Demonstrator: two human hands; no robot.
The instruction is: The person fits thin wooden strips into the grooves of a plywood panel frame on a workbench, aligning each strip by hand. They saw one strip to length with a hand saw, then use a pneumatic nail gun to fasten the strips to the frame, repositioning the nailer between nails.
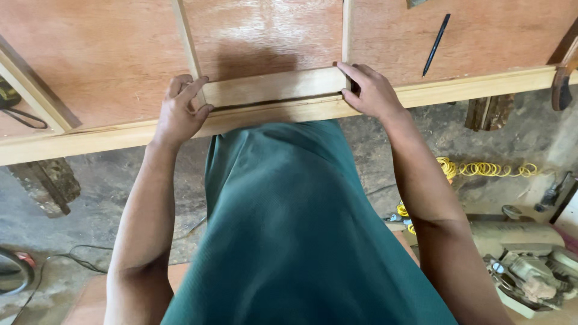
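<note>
The left hand and right hand cover both ends of the short wooden bar, the green shirt hides the floor beneath, and the picture's edges cut off the plywood panel, the hammer and the dusty machine.

head cam | looks steeply down, close | over plywood panel edge

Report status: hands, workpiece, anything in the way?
Left hand and right hand grip opposite ends of short wood strip. Strip lies flat on plywood panel, against the edge rail. Pen lies clear.
</note>
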